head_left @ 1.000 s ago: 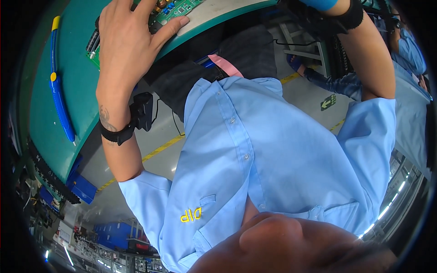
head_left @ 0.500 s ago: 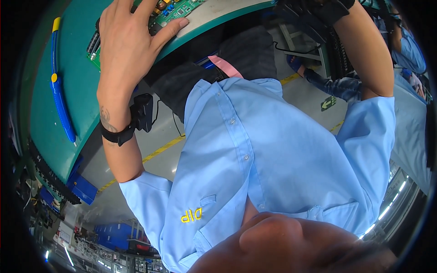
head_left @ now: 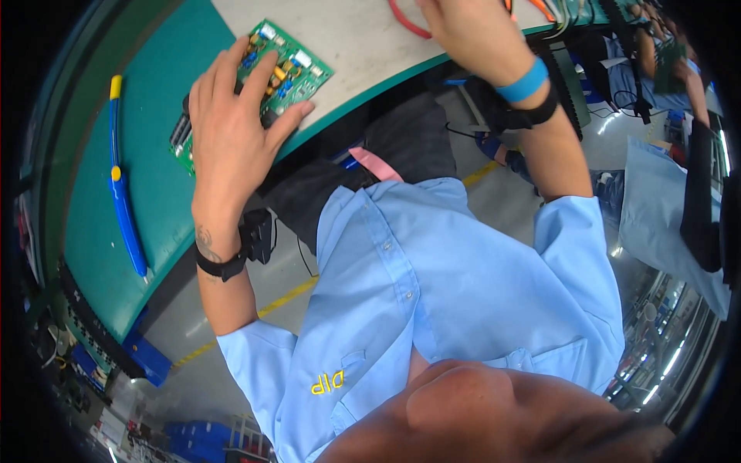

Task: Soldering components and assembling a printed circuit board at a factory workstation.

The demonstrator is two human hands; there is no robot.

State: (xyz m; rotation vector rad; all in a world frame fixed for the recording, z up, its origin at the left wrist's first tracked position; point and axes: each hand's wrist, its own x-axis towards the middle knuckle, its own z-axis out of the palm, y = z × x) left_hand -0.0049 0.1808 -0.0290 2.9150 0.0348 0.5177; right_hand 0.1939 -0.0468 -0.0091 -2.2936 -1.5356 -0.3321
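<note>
A green circuit board with a crowd of small parts lies on the bench near its front edge. My left hand rests over its left part, fingers stretched and apart, thumb off to the side; the palm hides some of the board. To the right, my right hand is at the top edge of the picture, beside a curved red handle of some tool. Its fingers are mostly out of the picture, so whether they grip the handle does not show.
A blue pen-like tool with yellow parts lies on the green mat at the left. Orange handles and some cables sit beyond my right hand. A pale sheet covers part of the bench. Other people are at the right.
My right hand has come left and into view beside the red handle. My left hand stays on the board, and more of the bench now shows as the view has shifted.
</note>
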